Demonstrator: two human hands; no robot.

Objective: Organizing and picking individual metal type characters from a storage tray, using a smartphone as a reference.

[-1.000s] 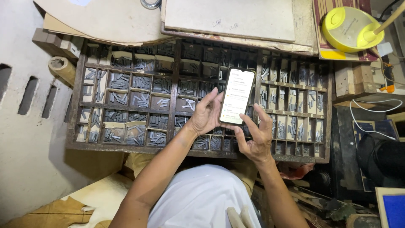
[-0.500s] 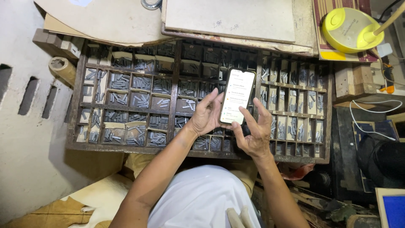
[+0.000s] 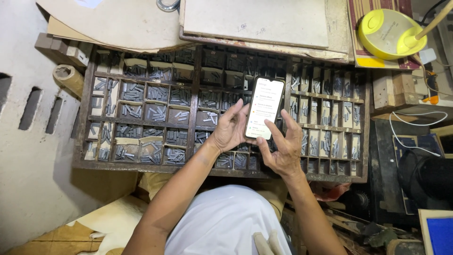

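Observation:
A smartphone [image 3: 265,107] with a lit white screen is held over a dark wooden type case [image 3: 85,127]. My left hand [image 3: 229,130] grips the phone's left edge, fingers curled around it. My right hand [image 3: 282,148] sits just under and to the right of the phone, its thumb and a finger touching the lower part of the screen. The case's many small compartments hold several grey metal type pieces [image 3: 155,111].
Cardboard sheets and a flat board [image 3: 255,19] lie across the case's far side. A yellow round lamp base [image 3: 387,33] stands at the upper right. White cable [image 3: 415,127], wooden blocks and clutter fill the right side. A pale wall with slots [image 3: 28,108] is on the left.
The phone has stayed in place over the case. My right hand's fingers have shifted slightly on the lower part of the screen.

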